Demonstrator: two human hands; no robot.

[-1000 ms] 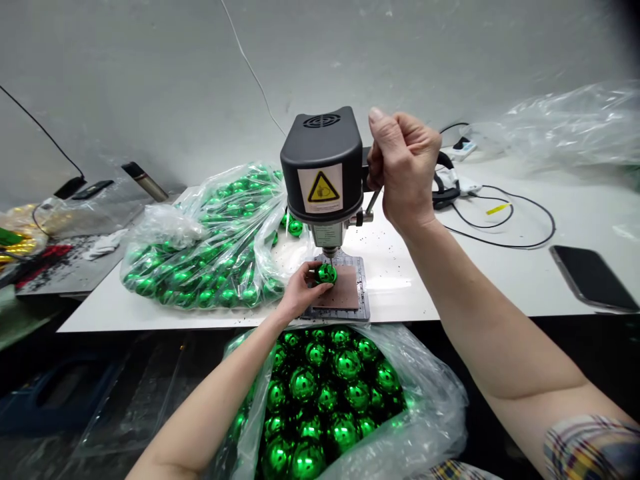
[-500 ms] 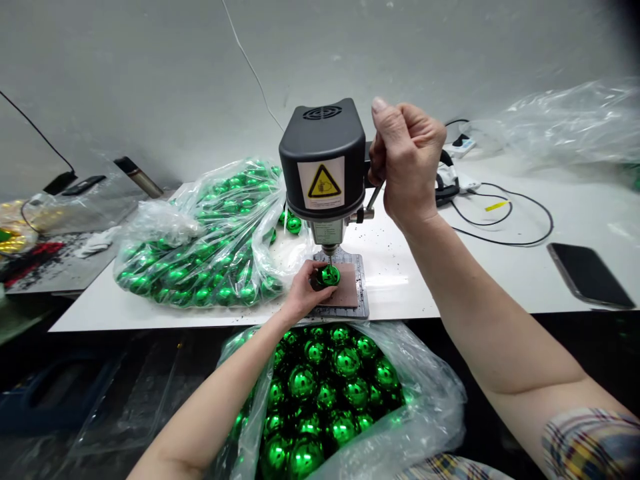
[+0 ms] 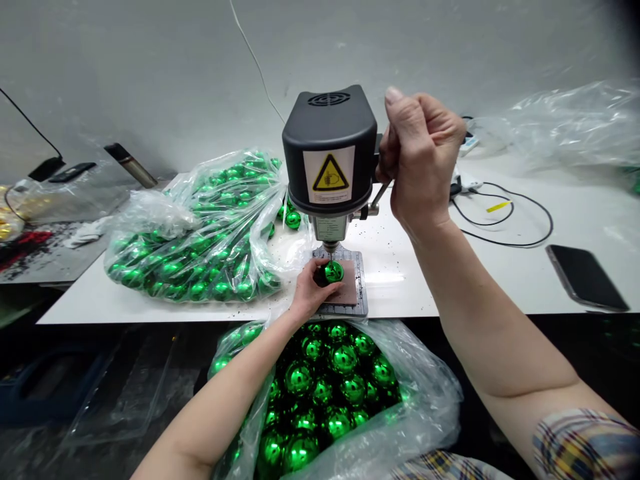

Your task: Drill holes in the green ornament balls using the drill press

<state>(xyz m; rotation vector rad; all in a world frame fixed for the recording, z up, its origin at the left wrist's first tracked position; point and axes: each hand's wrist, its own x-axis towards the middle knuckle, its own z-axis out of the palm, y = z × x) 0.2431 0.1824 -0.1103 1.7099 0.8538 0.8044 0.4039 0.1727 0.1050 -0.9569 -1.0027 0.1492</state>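
Observation:
A shiny green ball [image 3: 334, 271] sits on a brown board [image 3: 349, 291] over the grey metal base of a small drill press [image 3: 330, 140]. The fingers and thumb of my left hand [image 3: 311, 288] curl around the ball from the left. Right above it is the drill bit [image 3: 331, 253], its tip at the top of the ball; whether it has entered I cannot tell. My right hand [image 3: 425, 157] is closed in a fist on the press's lever [image 3: 381, 193], beside the black motor housing. The lever's end is hidden inside the fist.
Below the table edge an open plastic bag [image 3: 430, 400] holds many green balls. Another filled bag [image 3: 200, 233] lies left of the press. A phone [image 3: 587, 277], a black cable [image 3: 545, 230] and clear plastic wrap [image 3: 570, 127] are on the right. Dark shavings dot the white table [image 3: 450, 287].
My view has shifted slightly. The motor housing and my right hand appear a little higher and farther right. My left hand keeps its hold on the ball beneath the bit.

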